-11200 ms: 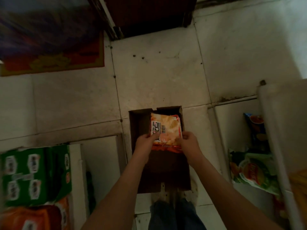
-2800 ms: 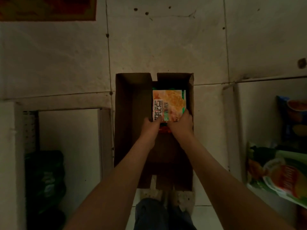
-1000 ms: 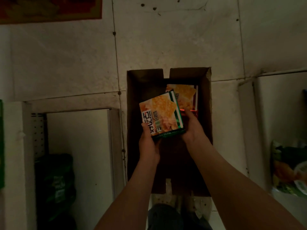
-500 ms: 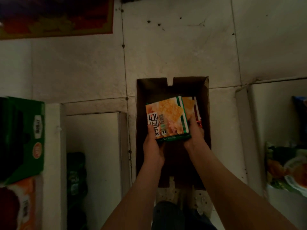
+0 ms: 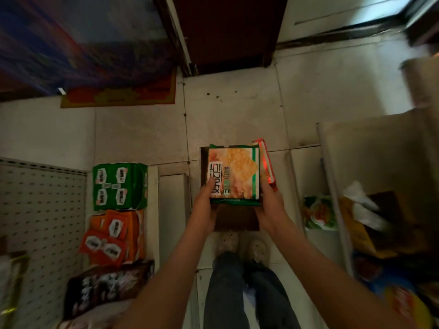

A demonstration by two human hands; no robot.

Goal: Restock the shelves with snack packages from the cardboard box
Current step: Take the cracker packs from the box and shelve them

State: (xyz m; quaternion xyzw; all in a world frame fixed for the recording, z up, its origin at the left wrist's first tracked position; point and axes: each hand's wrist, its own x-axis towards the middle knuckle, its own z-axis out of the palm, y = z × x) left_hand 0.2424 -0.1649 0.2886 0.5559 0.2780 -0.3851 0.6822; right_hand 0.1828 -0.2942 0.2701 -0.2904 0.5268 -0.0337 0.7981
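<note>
My left hand (image 5: 204, 205) and right hand (image 5: 269, 207) clamp a stack of snack packages (image 5: 232, 176) between them, fingers closed on its sides, directly above the cardboard box (image 5: 235, 219). The shelf (image 5: 152, 186) with green cartons (image 5: 118, 185) lies left of the stack, nearer my left hand, so I judge the stack goes leftward.

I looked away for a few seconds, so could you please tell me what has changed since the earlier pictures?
Both hands, left hand and right hand, have lifted a stack of snack packages up out of the cardboard box; earlier they gripped one pack inside it. The box stays on the floor at the feet.
</note>
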